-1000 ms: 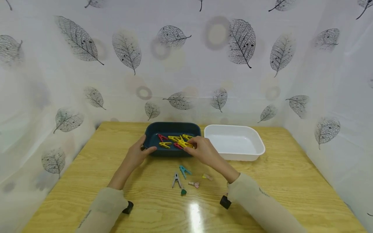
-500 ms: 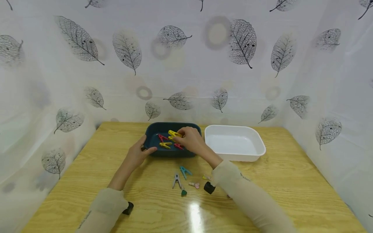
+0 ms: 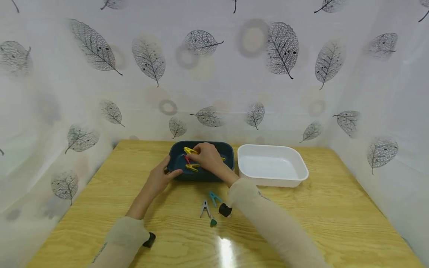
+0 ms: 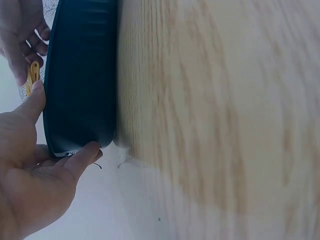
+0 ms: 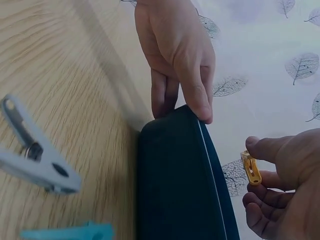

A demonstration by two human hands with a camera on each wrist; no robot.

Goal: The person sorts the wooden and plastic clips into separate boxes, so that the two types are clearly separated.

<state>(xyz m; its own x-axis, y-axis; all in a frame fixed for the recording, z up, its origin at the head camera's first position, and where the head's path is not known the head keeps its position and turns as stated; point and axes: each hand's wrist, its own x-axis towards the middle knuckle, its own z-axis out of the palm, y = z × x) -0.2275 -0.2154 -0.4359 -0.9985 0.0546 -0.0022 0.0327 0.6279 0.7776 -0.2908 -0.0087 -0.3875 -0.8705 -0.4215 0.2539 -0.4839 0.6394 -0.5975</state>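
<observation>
My left hand [image 3: 159, 178] grips the left end of a dark teal tray [image 3: 197, 176], thumb at the near rim. My right hand [image 3: 209, 158] pinches a yellow clothespin [image 3: 189, 150] above the tray's left part; in the right wrist view this clothespin [image 5: 251, 169] sits between thumb and fingers, off the tray wall. Inside the tray lie another yellow clothespin [image 3: 192, 167] and a red clothespin [image 3: 186, 159]. Only a bit of a further yellow piece [image 3: 222, 159] shows right of the hand, which hides much of the tray's inside.
Beside the dark tray, on its right, stands a white tray [image 3: 273, 182]. On the wooden table [image 3: 174, 230] in front lie a grey clothespin [image 3: 205, 207], a teal clothespin [image 3: 214, 198] and a small green-topped clip [image 3: 213, 222]. A leaf-print curtain [image 3: 214, 74] hangs behind.
From the tray's right side, my right hand has moved left and slightly up, carrying the yellow clothespin. The right forearm now covers the small clips on the table. My left hand keeps its grip.
</observation>
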